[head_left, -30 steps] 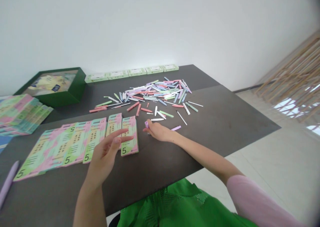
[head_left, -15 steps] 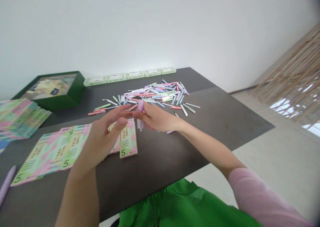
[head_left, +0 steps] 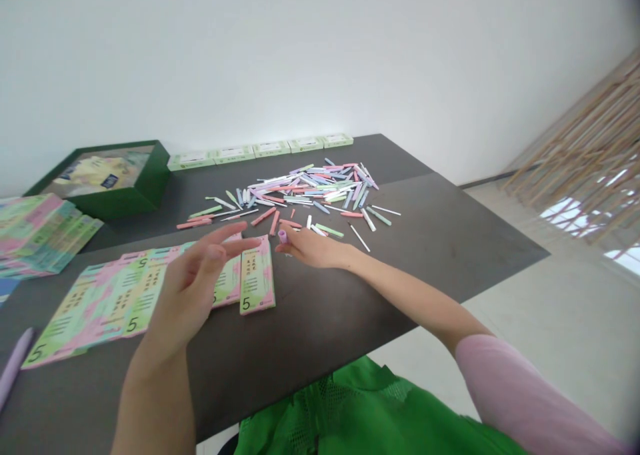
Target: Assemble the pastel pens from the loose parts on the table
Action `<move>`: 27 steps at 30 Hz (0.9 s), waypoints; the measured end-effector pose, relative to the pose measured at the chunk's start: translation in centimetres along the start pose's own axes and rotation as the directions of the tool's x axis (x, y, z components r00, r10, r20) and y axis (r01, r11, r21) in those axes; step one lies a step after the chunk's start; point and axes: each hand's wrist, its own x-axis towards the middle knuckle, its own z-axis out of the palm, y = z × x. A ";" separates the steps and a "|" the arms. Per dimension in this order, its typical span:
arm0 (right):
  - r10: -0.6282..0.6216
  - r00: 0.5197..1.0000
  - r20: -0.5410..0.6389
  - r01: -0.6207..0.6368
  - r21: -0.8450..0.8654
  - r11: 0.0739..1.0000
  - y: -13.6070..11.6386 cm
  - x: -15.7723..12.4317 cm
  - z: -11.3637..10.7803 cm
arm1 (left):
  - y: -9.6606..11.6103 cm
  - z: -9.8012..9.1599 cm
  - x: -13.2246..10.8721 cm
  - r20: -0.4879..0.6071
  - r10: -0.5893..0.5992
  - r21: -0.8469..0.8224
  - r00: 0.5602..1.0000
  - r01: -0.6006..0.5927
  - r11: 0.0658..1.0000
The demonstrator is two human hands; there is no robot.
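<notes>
Dozens of slim pastel pen parts lie in a loose heap on the dark table, with a thinner scatter of pink, green and white pieces spreading toward the person. The right hand reaches to the heap's near side, fingers drawn together, their tips at a short lilac pen cap; this view does not show whether they pinch it or only touch it. The left hand hangs open above the cards, fingers spread, holding nothing. Beneath it, a row of overlapped pastel cards printed with a large 5 lies on the table, and a separate card sits just beside the row's end, close to both hands. As things lie, the cards are set out, while most of the pen parts sit heaped together. Five small green-and-white boxes line the far edge, near a shallow green box and a stack of more cards.
</notes>
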 end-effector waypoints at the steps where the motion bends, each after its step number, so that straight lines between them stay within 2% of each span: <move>1: 0.027 0.999 0.020 -0.027 -0.015 1.000 1.0 0.2 1.2 | -0.5 0.0 -0.5 0.010 -0.022 0.016 1.000 0.022 1.000; 5: 0.117 0.991 0.061 -0.114 -0.055 0.992 3.4 1.1 4.4 | -1.3 0.1 -2.0 0.050 -0.089 0.093 0.995 0.084 0.992; 9: 0.141 0.989 0.042 -0.139 -0.043 0.989 3.4 1.2 5.0 | -1.1 0.2 -2.6 0.034 -0.093 0.130 0.995 0.087 0.988; 13: 0.119 0.992 -0.045 -0.118 0.033 0.992 2.0 0.6 3.6 | -0.9 0.3 -2.3 0.020 -0.091 0.151 0.996 0.087 0.985; 16: 0.068 0.990 -0.124 -0.054 0.114 0.992 0.2 -0.1 1.1 | -0.8 0.2 -1.8 0.015 -0.063 0.197 0.998 0.058 0.979; 20: -0.009 0.977 -0.215 0.051 0.194 0.980 -2.0 -1.2 -1.8 | -0.8 -0.2 -1.5 -0.022 -0.044 0.113 0.999 0.046 0.992; 23: -0.032 0.975 -0.220 0.077 0.199 0.977 -1.7 -1.3 -1.7 | -0.8 -0.4 -1.8 -0.045 -0.031 0.056 0.999 0.033 0.998; 27: -0.024 0.982 -0.190 0.061 0.188 0.980 0.4 -0.7 0.0 | -0.4 -0.3 -2.1 -0.028 -0.020 0.119 0.999 0.023 0.993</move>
